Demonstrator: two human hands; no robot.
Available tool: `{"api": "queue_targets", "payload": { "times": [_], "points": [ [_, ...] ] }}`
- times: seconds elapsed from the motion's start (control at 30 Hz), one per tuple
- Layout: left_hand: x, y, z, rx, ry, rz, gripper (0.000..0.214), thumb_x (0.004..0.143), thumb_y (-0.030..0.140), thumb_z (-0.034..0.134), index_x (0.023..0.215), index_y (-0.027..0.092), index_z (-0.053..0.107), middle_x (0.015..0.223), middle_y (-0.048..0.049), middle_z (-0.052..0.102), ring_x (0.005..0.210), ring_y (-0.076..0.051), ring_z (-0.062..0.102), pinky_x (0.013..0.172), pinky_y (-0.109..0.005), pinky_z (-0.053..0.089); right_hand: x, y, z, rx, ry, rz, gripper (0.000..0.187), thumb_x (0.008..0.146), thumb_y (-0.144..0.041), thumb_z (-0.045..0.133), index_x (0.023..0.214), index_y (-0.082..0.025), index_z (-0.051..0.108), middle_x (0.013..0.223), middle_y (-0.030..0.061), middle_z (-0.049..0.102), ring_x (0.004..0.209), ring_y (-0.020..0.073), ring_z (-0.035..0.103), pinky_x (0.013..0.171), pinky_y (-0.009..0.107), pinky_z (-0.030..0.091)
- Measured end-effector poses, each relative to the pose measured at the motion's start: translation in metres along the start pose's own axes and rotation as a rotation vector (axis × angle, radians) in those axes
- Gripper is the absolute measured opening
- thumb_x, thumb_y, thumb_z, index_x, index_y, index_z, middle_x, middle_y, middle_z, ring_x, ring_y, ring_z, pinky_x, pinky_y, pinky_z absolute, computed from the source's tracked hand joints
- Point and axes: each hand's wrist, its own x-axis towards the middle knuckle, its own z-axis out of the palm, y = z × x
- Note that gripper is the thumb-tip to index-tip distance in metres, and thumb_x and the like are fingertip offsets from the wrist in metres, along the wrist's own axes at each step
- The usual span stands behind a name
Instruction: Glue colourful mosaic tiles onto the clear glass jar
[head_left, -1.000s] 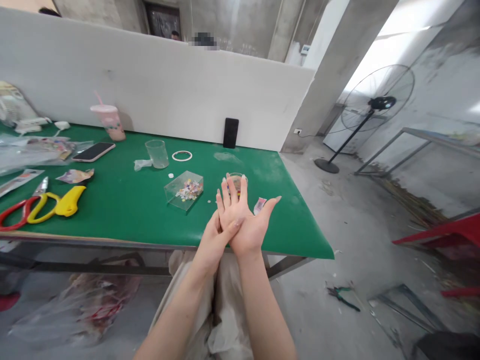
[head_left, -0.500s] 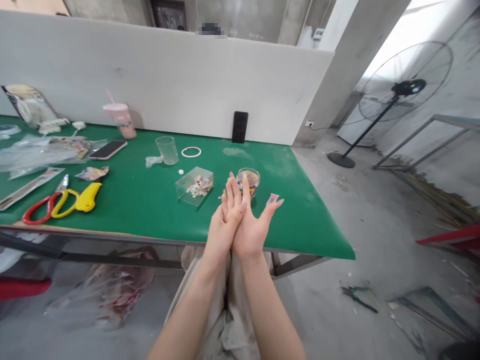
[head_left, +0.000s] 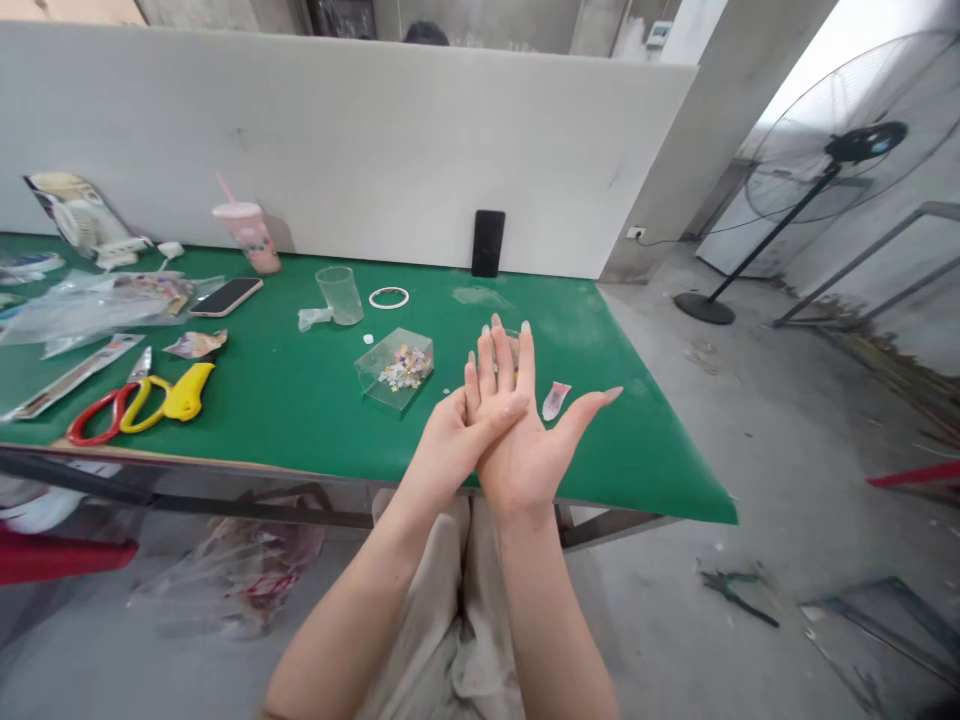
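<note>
no words, brands or numbers can be read, any print on the small pink-and-white sachet (head_left: 556, 401) and long clear packet (head_left: 79, 380) too blurred to be deciphered

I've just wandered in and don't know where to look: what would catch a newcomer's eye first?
Probably the two bare hands in the middle: the left hand clasps the open right hand, its thumb across the palm, over the near edge of a bright green table. Next, perhaps, the clear box of colourful bits just left of them. The red and yellow scissors stand out at the table's left.
</note>
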Motion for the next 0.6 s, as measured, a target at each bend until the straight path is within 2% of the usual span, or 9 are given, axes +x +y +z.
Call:
{"api": "queue_targets", "payload": {
  "times": [0.07,0.13,0.33,0.47,0.6],
  "points": [
    [0.004,0.005,0.005,0.011,0.063,-0.025,0.041,0.071,0.047,0.070,0.092,0.012,0.068,0.092,-0.0106,0.073,0.090,-0.024,0.066,0.070,-0.028,0.050,0.001,0.001,0.005,-0.051,-0.016,-0.044,0.074,0.085,-0.067,0.004,0.144,-0.029,0.029,0.148,-0.0003,0.040,0.136,0.0133,0.038,0.116,0.042,0.019],
    [0.006,0.003,0.011,-0.033,0.077,-0.042,0.042,0.071,0.049,0.070,0.092,0.012,0.068,0.088,-0.0101,0.072,0.086,-0.023,0.067,0.068,-0.027,0.050,0.001,0.001,0.004,-0.096,-0.009,-0.059,0.077,0.084,-0.068,0.001,0.146,-0.029,0.024,0.147,0.0006,0.041,0.135,0.0140,0.038,0.116,0.044,0.018],
    [0.001,-0.016,0.018,-0.064,0.097,0.039,0.041,0.072,0.043,0.071,0.101,0.015,0.064,0.110,-0.0112,0.069,0.105,-0.025,0.062,0.079,-0.028,0.050,0.002,-0.010,-0.011,0.033,0.006,0.068,0.081,0.082,-0.071,0.013,0.146,-0.024,0.024,0.149,0.0060,0.039,0.135,0.0181,0.040,0.115,0.046,0.019],
    [-0.006,-0.019,0.012,-0.087,-0.044,0.087,0.045,0.075,0.034,0.070,0.115,0.018,0.059,0.126,-0.0104,0.062,0.120,-0.026,0.054,0.093,-0.031,0.046,0.004,-0.019,-0.010,0.145,0.010,0.095,0.079,0.080,-0.072,0.024,0.145,-0.026,0.026,0.149,0.0061,0.037,0.135,0.0191,0.040,0.114,0.047,0.020],
    [-0.014,-0.016,0.006,-0.130,-0.205,0.063,0.049,0.077,0.030,0.068,0.124,0.022,0.055,0.136,-0.0083,0.055,0.129,-0.027,0.046,0.099,-0.033,0.044,0.002,-0.026,-0.001,0.151,0.042,0.075,0.084,0.076,-0.077,0.021,0.144,-0.028,0.027,0.148,0.0050,0.039,0.136,0.0187,0.038,0.113,0.047,0.023]
  ]
}}
